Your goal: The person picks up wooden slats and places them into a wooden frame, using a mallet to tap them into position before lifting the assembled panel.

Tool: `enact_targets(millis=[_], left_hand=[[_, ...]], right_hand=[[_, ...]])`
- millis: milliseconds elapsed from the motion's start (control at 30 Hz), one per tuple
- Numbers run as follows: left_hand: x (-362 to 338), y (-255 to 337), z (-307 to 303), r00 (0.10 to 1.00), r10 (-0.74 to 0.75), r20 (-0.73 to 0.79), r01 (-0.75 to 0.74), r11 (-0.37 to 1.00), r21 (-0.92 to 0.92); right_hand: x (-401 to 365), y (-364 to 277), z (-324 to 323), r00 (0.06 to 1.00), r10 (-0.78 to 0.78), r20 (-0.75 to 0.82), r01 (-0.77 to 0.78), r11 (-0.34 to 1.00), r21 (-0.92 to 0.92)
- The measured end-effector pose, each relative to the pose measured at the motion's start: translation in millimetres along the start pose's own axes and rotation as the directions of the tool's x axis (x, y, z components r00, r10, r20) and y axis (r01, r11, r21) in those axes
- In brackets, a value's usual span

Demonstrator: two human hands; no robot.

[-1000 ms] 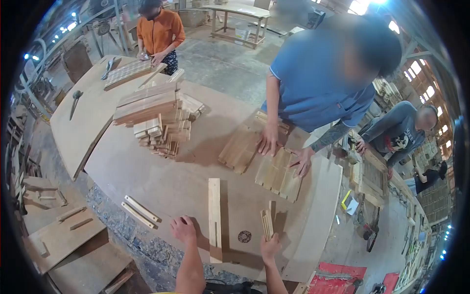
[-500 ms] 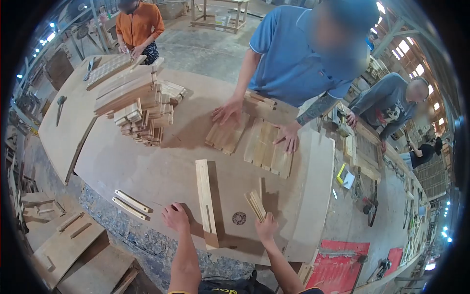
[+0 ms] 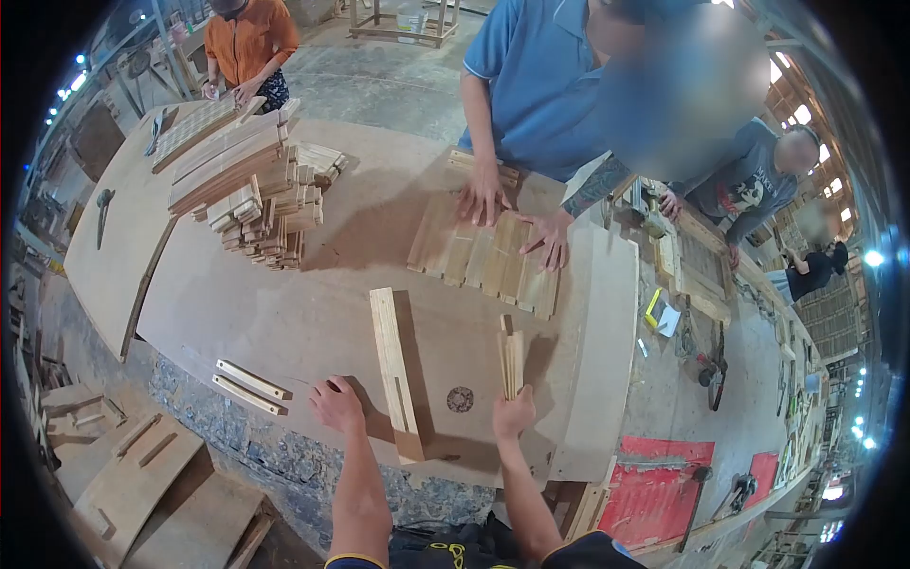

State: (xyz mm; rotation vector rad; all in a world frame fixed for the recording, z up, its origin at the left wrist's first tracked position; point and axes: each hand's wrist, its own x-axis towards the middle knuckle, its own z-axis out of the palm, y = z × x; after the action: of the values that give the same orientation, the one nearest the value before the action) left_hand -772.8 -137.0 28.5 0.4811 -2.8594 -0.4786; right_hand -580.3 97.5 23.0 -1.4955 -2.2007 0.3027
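Observation:
My right hand is closed around a small bundle of narrow wooden strips, which stick up and away from me above the table. My left hand rests low over the near table edge, fingers loosely bent and apart, with nothing visible in it. Between my hands lies a longer wooden board with a slot near its close end. To the left of my left hand, two slim wooden strips with holes at their ends lie side by side.
Across the worktable, a person in a blue shirt presses both hands on slatted wood panels. A tall stack of wooden pieces stands at the back left. A hammer lies farther left. Other people work behind.
The strips in my right hand have swung more upright. Across the table, the person's hands have brought the two slatted panels together, closing the gap. My left hand has barely shifted.

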Motion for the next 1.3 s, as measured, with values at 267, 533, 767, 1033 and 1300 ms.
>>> enact_targets(millis=[267,533,767,1033,1300], left_hand=[[0.9,2.0,-2.5,1.000,0.007,-0.016,-0.007,1.000,0.006],[1.4,-1.2,-1.1,1.000,0.004,-0.029,-0.004,1.000,0.002],[1.6,0.9,-4.8,1.000,-0.010,0.001,0.010,0.999,-0.034],[0.5,-3.8,0.8,0.997,0.026,-0.068,-0.027,1.000,-0.013],[-0.9,-0.8,0.7,0.996,0.024,-0.084,-0.027,0.999,-0.028]], right_hand=[[-0.6,-1.3,4.9,0.991,-0.130,-0.003,0.130,0.991,0.029],[0.0,1.9,5.6,0.980,-0.190,0.063,0.185,0.980,0.068],[2.4,0.9,8.8,0.979,-0.192,0.069,0.187,0.980,0.072],[4.0,-4.3,1.9,0.971,-0.226,0.075,0.217,0.970,0.113],[2.2,-0.9,1.2,0.975,-0.203,0.091,0.191,0.974,0.124]])
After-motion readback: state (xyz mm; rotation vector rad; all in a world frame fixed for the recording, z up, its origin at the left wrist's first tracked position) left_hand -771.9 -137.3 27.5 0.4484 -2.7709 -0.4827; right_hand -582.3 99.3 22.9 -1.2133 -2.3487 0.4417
